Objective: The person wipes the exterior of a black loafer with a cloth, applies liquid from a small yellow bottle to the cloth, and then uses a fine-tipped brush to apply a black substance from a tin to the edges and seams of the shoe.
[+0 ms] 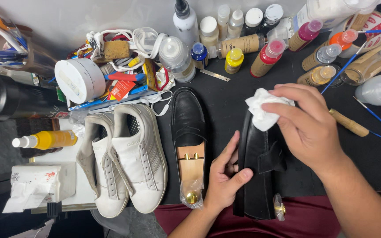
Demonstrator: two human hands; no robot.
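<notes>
Black leather fills the middle of the view: a loafer (257, 176) lies tilted on its side at the near edge of the dark work mat (225, 110), its heel end over a maroon cloth (305, 220). The left hand (224, 176) closes around the loafer's left side, thumb laid across the upper and fingers pressed along the sole edge. The right hand (307, 125) pinches a crumpled white wipe (263, 108) between fingers and thumb and presses it onto the loafer's toe end. Just to the left, the second black loafer (188, 132) stands flat on the mat with a wooden shoe tree (190, 163) showing in its opening. Further left a pair of white sneakers (124, 158) rests side by side. Bottles of coloured liquid (248, 48) crowd the far edge of the mat, and a wooden-handled brush (348, 122) lies just right of the right hand.
</notes>
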